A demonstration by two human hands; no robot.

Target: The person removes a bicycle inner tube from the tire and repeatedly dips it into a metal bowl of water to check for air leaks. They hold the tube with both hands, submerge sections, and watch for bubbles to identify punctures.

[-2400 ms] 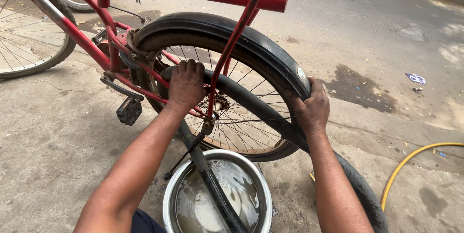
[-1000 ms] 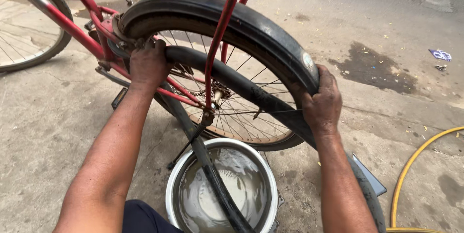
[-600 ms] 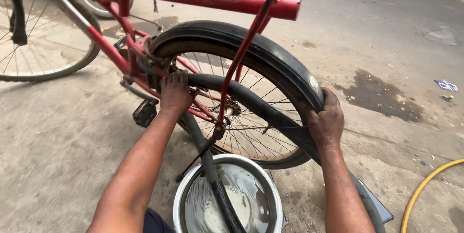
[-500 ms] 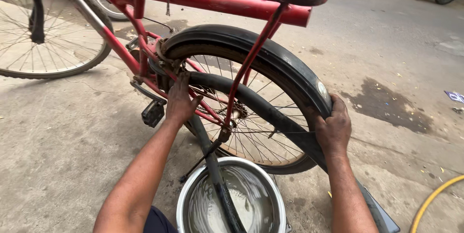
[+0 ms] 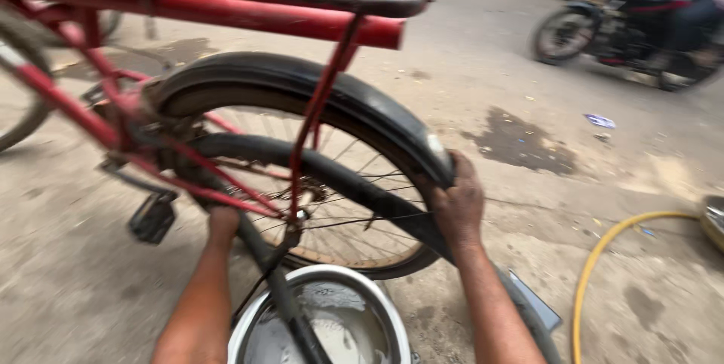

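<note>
Nearest, at bottom centre: a steel basin (image 5: 249,330) of cloudy water with a black inner tube (image 5: 290,311) dipping into it. Just above, left hand (image 5: 223,222) reaching in under the red frame (image 5: 68,104), fingers hidden, grip impossible to judge. Right of centre, right hand (image 5: 458,202) clenched around the tube against the rear tyre (image 5: 362,107). Lower right, a yellow hose (image 5: 596,266) on the ground. Upper right, blurred motorcycles (image 5: 633,21)
</note>
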